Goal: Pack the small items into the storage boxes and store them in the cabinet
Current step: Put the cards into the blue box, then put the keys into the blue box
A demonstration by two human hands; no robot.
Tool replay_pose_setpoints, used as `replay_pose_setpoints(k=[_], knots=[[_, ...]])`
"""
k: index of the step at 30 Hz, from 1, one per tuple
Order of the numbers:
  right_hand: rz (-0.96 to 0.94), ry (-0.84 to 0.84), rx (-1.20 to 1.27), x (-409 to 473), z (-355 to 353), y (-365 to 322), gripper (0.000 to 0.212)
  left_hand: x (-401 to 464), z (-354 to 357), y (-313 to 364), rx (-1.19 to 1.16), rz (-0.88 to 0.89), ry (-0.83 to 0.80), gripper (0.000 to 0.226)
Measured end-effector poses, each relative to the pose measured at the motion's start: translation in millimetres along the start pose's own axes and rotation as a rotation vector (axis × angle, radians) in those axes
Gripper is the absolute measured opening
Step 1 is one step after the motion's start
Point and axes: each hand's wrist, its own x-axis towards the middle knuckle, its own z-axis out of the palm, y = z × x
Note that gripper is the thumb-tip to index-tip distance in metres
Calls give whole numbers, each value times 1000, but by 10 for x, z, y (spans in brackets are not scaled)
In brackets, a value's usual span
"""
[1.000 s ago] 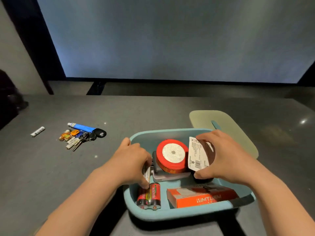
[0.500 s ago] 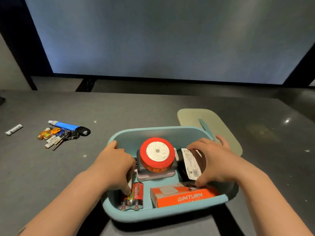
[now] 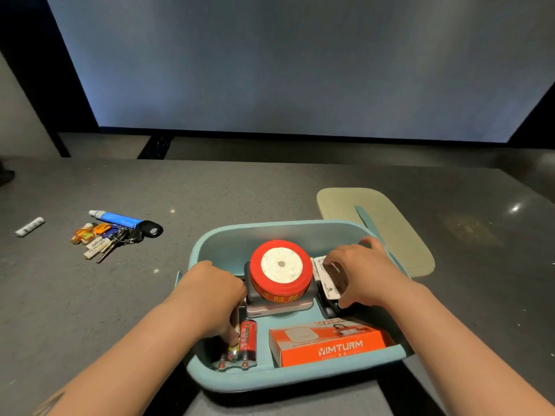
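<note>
A light blue storage box point(image 3: 270, 232) sits on the dark table in front of me. Inside it a red ribbon roll point(image 3: 280, 273) rests on a grey flat device point(image 3: 279, 307). An orange carton point(image 3: 329, 345) lies at the front right and red-black batteries point(image 3: 247, 340) at the front left. My left hand point(image 3: 214, 298) reaches into the box's left side, fingers curled down onto the batteries. My right hand point(image 3: 359, 273) grips a dark item with a white label point(image 3: 327, 280) at the box's right side.
The box's pale green lid point(image 3: 387, 226) lies behind the box to the right. On the table to the left lie a blue tube point(image 3: 118, 218), a bunch of keys with fobs point(image 3: 111, 237) and a small white stick point(image 3: 30, 226).
My right hand has lowered the labelled dark item from upright above the box down into its right side. The left hand has stayed at the batteries. The view shifted slightly.
</note>
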Motion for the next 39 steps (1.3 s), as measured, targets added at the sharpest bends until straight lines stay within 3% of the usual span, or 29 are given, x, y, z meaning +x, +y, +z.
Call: replay_pose_setpoints(k=[3, 7, 14, 17, 21, 25, 30, 34, 39], knots=[[20, -13, 71, -43, -25, -1, 73, 7, 7, 6, -14, 8, 6, 53], [27, 137, 135, -141, -227, -91, 70, -55, -29, -2, -117, -2, 81, 53], [-203, 289, 182, -117, -684, -771, 63, -576, 8, -205, -748, -101, 528, 29], [-345, 274, 185, 96, -812, -1276, 59, -839, 93, -564, -869, -279, 623, 21], [-502, 205, 212, 445, -829, -2022, 55, -1148, 462, -1088, -893, -497, 530, 15], [-545, 131, 230, 771, -761, -2617, 51, -1312, 899, -1468, -934, -587, 408, 15], [-447, 53, 181, 1279, -761, -2989, 44, -1166, 1198, -1971, -976, -598, 357, 12], [-233, -8, 160, 1795, -710, -3244, 26, -758, 1287, -2413, -956, -632, 406, 19], [7, -14, 286, 2259, -315, -3480, 26, -342, 1500, -2662, -996, -664, 459, 27]])
